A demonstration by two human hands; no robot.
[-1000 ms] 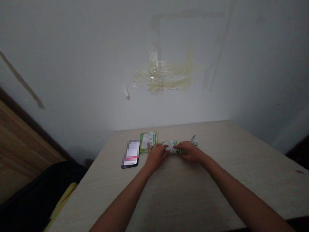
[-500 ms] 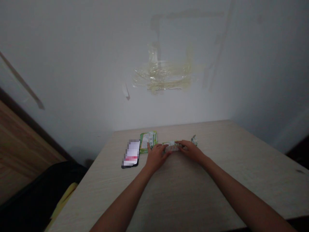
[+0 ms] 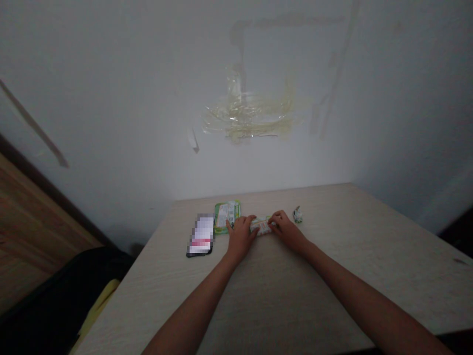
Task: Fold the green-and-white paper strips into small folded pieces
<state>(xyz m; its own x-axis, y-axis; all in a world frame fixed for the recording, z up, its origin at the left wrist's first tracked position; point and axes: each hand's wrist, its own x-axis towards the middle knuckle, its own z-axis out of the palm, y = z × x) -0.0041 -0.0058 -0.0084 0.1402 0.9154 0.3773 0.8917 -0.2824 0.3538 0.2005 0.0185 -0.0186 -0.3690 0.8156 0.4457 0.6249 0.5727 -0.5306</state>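
Between the fingertips of the left hand and the right hand lies one packet, low on the table, each hand pinching one end between thumb and fingers. Thin and creased, it is probably light, pliable and a little slippery, easily crumpled rather than broken; its two ends, pressed flat, should offer the surest hold. Outward from the grip: one green pouch, overlapped in view by the left hand, contact uncertain; one phone, farther left; one crumpled wad, just beyond the right hand.
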